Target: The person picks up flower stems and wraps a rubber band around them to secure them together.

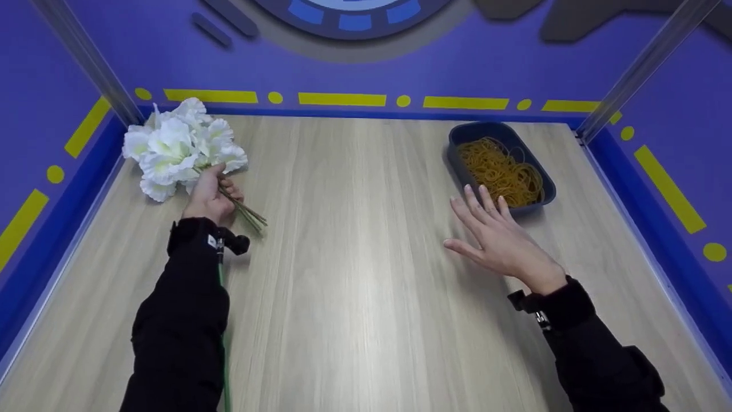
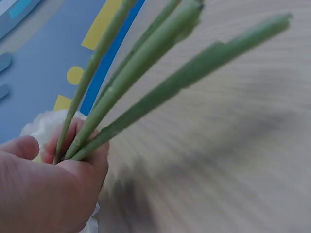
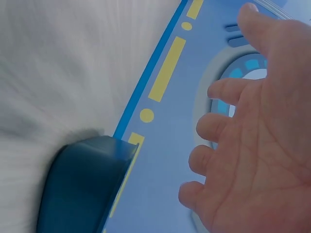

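A bunch of white artificial flowers (image 1: 171,146) lies toward the far left of the table, its blooms pointing to the back left corner. My left hand (image 1: 213,197) grips the bunch by its green stems (image 2: 141,73), whose cut ends stick out past the fingers. On the right, my right hand (image 1: 503,240) hovers with its fingers spread, holding nothing. Just beyond its fingertips stands a dark blue tub (image 1: 546,186) filled with tangled tan rubber bands (image 1: 497,171). The right wrist view shows the outer side of the tub (image 3: 87,179) and my bare palm (image 3: 262,145).
The wood-grain table (image 1: 343,257) is bounded by a purple back wall (image 1: 366,74) and side walls with yellow marks. Metal posts (image 1: 86,57) rise at both back corners. A green cable (image 1: 226,355) runs along the left sleeve.
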Demonstrator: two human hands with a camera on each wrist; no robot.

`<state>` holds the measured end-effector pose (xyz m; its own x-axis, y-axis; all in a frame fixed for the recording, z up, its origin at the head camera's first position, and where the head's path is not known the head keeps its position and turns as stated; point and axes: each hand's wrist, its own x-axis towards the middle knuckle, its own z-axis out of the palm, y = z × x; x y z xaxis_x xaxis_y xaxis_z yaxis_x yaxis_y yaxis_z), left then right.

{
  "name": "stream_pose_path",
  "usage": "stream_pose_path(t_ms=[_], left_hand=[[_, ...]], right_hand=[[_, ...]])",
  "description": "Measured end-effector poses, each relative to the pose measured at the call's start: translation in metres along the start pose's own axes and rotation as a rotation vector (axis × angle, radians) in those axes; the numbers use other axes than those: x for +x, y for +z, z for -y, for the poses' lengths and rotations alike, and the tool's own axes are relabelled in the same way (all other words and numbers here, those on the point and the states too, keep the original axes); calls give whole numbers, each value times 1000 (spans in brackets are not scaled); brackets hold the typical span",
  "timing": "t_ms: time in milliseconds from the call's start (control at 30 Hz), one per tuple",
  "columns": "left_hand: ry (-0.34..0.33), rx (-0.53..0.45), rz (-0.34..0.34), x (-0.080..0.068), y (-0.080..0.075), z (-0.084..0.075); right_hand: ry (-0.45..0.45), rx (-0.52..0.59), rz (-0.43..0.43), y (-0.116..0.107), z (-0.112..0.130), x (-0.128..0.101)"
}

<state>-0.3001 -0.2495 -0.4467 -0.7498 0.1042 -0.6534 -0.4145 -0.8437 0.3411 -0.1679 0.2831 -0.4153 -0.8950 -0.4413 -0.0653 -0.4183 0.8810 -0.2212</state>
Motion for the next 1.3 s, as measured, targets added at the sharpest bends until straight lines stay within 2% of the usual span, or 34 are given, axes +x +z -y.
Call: stream_pose_path(t_ms=[100, 233, 433, 533, 633, 800, 933, 1133, 1300], left_hand=[[46, -18, -31, 0, 0, 3], [123, -75, -35, -1, -1, 5], [165, -196, -1, -3, 3, 10], [208, -214, 9, -4, 9, 17], [247, -221, 50, -8, 17, 29], [308, -223, 165, -21, 37, 60], [340, -168, 242, -32, 56, 93], [385, -10, 332, -50, 79, 148], [451, 72, 495, -64, 87, 189]], right_hand=[[-4, 7, 18, 4, 4, 3], [-8, 10, 27, 7, 11, 8], [-40, 13, -17, 9, 23, 16], [-64, 29, -56, 11, 32, 20], [-76, 57, -88, 13, 40, 25], [-113, 97, -129, 16, 58, 33], [-180, 136, -143, 17, 75, 38], [-244, 202, -62, 15, 97, 36], [-216, 269, -25, 16, 106, 32]])
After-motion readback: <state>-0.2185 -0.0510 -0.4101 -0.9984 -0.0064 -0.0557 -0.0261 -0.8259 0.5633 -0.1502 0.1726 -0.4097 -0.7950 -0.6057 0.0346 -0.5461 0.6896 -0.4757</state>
